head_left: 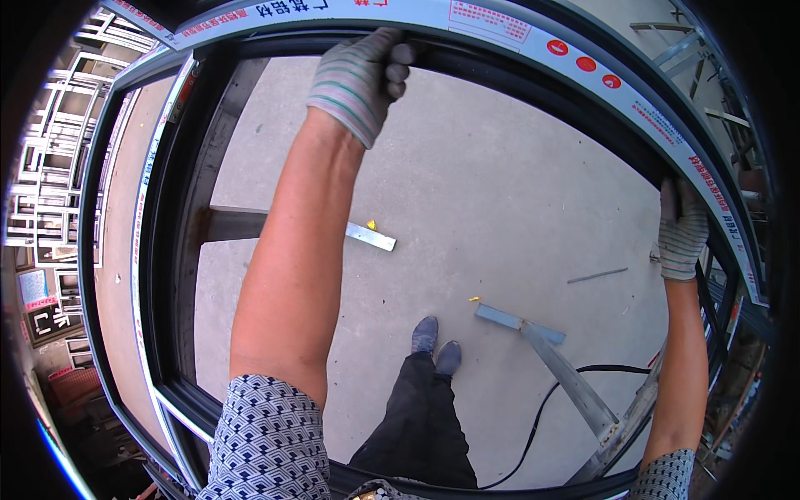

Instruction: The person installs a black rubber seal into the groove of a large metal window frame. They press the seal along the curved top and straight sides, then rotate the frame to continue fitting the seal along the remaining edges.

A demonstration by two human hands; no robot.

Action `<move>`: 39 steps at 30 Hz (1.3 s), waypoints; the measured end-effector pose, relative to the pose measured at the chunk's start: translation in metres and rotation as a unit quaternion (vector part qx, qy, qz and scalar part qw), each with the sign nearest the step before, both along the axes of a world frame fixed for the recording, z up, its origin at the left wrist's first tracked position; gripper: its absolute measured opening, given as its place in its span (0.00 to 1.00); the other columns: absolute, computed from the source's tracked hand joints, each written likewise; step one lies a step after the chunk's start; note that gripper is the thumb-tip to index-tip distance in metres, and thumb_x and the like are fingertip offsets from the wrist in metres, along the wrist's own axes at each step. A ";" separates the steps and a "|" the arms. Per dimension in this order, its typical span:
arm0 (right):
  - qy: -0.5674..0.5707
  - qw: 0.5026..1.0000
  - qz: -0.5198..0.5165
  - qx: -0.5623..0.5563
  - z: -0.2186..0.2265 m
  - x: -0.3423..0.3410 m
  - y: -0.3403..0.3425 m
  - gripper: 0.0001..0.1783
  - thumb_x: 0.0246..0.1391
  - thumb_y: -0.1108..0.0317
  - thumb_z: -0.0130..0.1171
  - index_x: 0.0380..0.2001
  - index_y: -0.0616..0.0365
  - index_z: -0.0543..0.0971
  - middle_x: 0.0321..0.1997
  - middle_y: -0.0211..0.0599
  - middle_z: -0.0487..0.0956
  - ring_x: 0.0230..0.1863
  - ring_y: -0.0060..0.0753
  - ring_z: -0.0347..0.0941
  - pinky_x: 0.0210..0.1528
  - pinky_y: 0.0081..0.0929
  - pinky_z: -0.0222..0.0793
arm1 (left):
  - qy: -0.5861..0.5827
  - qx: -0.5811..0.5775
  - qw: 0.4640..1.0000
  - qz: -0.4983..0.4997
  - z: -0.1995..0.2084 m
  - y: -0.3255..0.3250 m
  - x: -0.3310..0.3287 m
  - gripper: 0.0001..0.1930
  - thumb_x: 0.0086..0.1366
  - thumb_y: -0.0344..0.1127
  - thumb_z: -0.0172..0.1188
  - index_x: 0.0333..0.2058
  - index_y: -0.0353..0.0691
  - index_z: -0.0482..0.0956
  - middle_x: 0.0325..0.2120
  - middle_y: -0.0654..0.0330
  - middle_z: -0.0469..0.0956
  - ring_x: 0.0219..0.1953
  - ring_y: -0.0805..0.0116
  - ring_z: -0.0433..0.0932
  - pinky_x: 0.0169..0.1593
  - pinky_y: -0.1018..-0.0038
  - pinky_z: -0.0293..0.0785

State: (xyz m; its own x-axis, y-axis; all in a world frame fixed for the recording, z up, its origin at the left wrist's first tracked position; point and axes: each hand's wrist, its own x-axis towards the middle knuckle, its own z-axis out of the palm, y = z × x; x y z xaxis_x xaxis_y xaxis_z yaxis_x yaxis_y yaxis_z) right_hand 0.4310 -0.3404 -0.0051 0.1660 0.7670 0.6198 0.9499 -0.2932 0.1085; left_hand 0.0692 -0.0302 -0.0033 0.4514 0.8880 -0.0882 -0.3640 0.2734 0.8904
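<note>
A large window frame (492, 32), dark with pale film printed in red and blue, lies across metal supports in front of me. At its far inner edge is my left hand (358, 83), in a striped knit glove. Its fingers are curled and its tip touches the black inner lip (533, 93); anything pinched there is hidden. Over on the right side, my right hand (683, 229), gloved the same way, has its fingers bent against the inner edge of the frame. The fingertips of that hand are partly lost in the dark channel.
Below the opening are the concrete floor (500, 200) and my shoes (436, 343). A metal stand (575, 383) is at lower right beside a black cable (533, 433); another support arm (237, 223) shows at left. Stacked white frames (58, 158) line the left side. A thin rod (597, 276) lies on the floor.
</note>
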 end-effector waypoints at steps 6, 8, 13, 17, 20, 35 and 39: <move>-0.019 1.000 -0.016 0.002 -0.003 0.005 -0.003 0.13 0.63 0.67 0.65 0.49 0.56 0.85 0.44 0.45 0.85 0.45 0.43 0.83 0.54 0.38 0.76 | -0.036 -0.060 0.996 0.056 0.002 0.027 -0.030 0.08 0.76 0.40 0.56 0.38 0.44 0.75 0.25 0.66 0.78 0.20 0.81 0.69 0.24 0.83 0.64; -0.012 1.000 -0.016 -0.004 -0.003 0.004 -0.001 0.13 0.64 0.66 0.65 0.50 0.56 0.84 0.45 0.45 0.85 0.46 0.43 0.82 0.54 0.38 0.76 | 0.023 -0.046 0.996 0.077 0.005 0.015 -0.023 0.10 0.75 0.43 0.58 0.37 0.45 0.76 0.25 0.66 0.79 0.21 0.81 0.71 0.24 0.84 0.65; -0.014 0.999 -0.031 -0.016 -0.003 0.002 -0.001 0.14 0.65 0.65 0.63 0.51 0.57 0.84 0.46 0.46 0.85 0.46 0.44 0.82 0.55 0.38 0.76 | 0.031 -0.027 0.999 -0.019 0.012 -0.025 0.012 0.11 0.74 0.41 0.60 0.42 0.39 0.79 0.28 0.60 0.82 0.22 0.79 0.72 0.24 0.82 0.69; -0.020 0.999 -0.041 -0.025 -0.003 0.005 -0.003 0.15 0.66 0.64 0.62 0.52 0.57 0.83 0.47 0.46 0.85 0.47 0.45 0.82 0.56 0.38 0.76 | -0.012 -0.033 0.999 -0.008 0.004 -0.021 0.013 0.10 0.74 0.39 0.61 0.42 0.38 0.80 0.28 0.59 0.82 0.23 0.78 0.73 0.26 0.82 0.69; -0.027 0.997 -0.059 -0.038 -0.003 0.002 -0.004 0.16 0.66 0.62 0.63 0.52 0.59 0.83 0.49 0.48 0.85 0.48 0.47 0.83 0.57 0.38 0.77 | -0.056 -0.045 0.997 -0.012 -0.003 -0.020 0.011 0.10 0.73 0.39 0.61 0.41 0.37 0.80 0.28 0.59 0.82 0.23 0.78 0.73 0.26 0.82 0.70; -0.051 0.998 -0.020 0.005 0.005 -0.017 0.011 0.12 0.59 0.64 0.67 0.43 0.57 0.86 0.36 0.50 0.85 0.37 0.53 0.82 0.45 0.43 0.78 | 0.028 0.000 0.998 -0.061 0.008 -0.060 0.054 0.12 0.74 0.40 0.59 0.45 0.37 0.82 0.32 0.56 0.86 0.25 0.79 0.78 0.28 0.86 0.76; -0.042 0.999 -0.021 -0.001 0.012 -0.021 0.005 0.11 0.59 0.63 0.68 0.39 0.60 0.85 0.38 0.52 0.84 0.38 0.54 0.82 0.45 0.42 0.77 | 0.038 -0.003 0.992 -0.124 0.010 -0.092 0.095 0.13 0.76 0.41 0.56 0.45 0.38 0.82 0.32 0.55 0.87 0.24 0.77 0.77 0.28 0.83 0.77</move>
